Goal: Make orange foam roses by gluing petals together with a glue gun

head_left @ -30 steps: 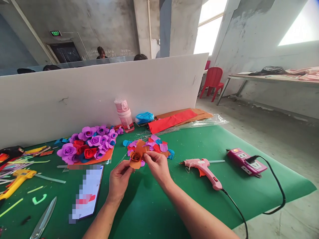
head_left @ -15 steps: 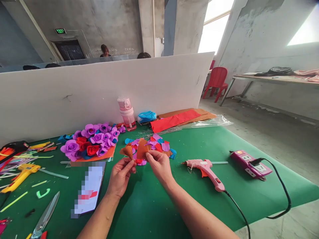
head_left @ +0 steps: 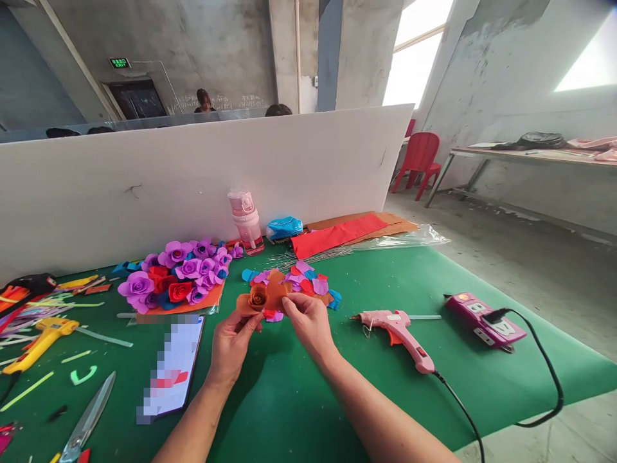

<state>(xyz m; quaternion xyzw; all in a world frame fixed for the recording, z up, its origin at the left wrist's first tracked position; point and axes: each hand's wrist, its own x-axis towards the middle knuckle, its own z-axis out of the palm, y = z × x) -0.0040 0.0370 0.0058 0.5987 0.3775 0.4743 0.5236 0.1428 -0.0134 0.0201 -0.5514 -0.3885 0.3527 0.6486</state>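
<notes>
Between the fingers of my left hand (head_left: 232, 344) is a brown paper rose (head_left: 257, 298), its spiral centre facing up toward me. My right hand (head_left: 308, 325) pinches a brown petal piece (head_left: 276, 289) close against the rose's right side; whether the two touch I cannot tell. Just behind both hands lies a pile of loose purple, red and blue petals (head_left: 308, 280) on the green table. To the right of my right hand rests a pink glue gun (head_left: 398, 328) with a clear glue stick in its back.
Finished purple, red and blue flowers (head_left: 186, 270) lie at left beside a phone (head_left: 176, 370). Scissors (head_left: 90, 417) and a yellow glue gun (head_left: 48, 334) sit further left. A magenta power strip (head_left: 484, 318), pink bottle (head_left: 245, 222) and red sheet (head_left: 337, 236) lie around. A white panel (head_left: 202, 173) stands behind.
My left hand has turned the brown rose so its spiral centre shows now, where earlier its side was visible. My right hand stays nearly in place with the petal.
</notes>
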